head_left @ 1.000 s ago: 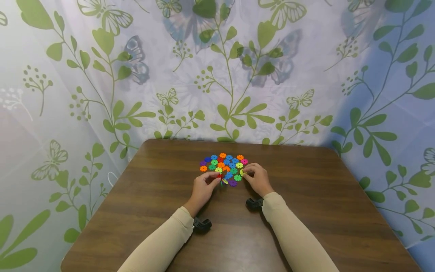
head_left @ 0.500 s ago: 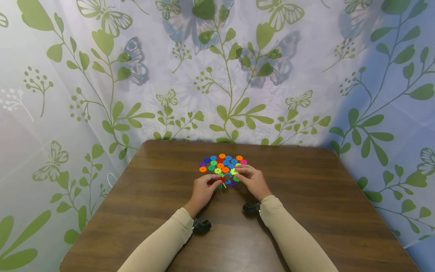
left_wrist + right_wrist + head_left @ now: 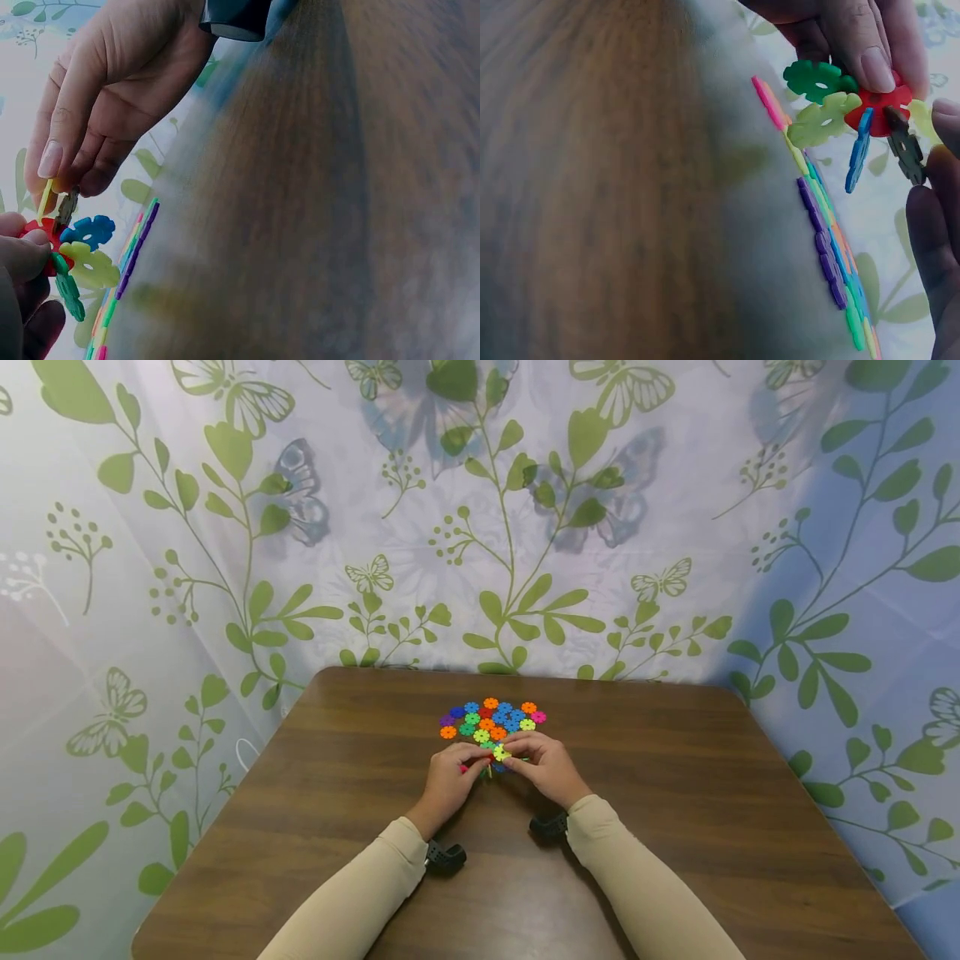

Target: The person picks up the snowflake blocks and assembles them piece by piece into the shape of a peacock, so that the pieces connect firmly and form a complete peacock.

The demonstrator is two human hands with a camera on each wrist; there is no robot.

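Observation:
Between finger and thumb my left hand [image 3: 447, 781] pinches a red flower-shaped disc [image 3: 877, 111]. Joined to its edge are a green disc [image 3: 817, 81], a yellow-green disc [image 3: 819, 121], a blue disc [image 3: 859, 150] and a dark disc [image 3: 906, 146]. My right hand [image 3: 551, 770] pinches another yellow-green disc [image 3: 500, 753], seen edge-on in the left wrist view, right at the red disc; whether it is slotted in, I cannot tell. Both hands are held close together above the near edge of the spread discs.
Many loose flower-shaped discs, orange, blue, green, purple and pink, lie flat on the brown wooden table [image 3: 637, 860] just beyond the hands, an orange disc [image 3: 491, 703] at the far side. A patterned curtain [image 3: 480, 527] hangs behind the table.
My right hand has moved left from the right side of the discs, bringing a yellow-green disc to the joined piece. The left hand has stayed nearly in place.

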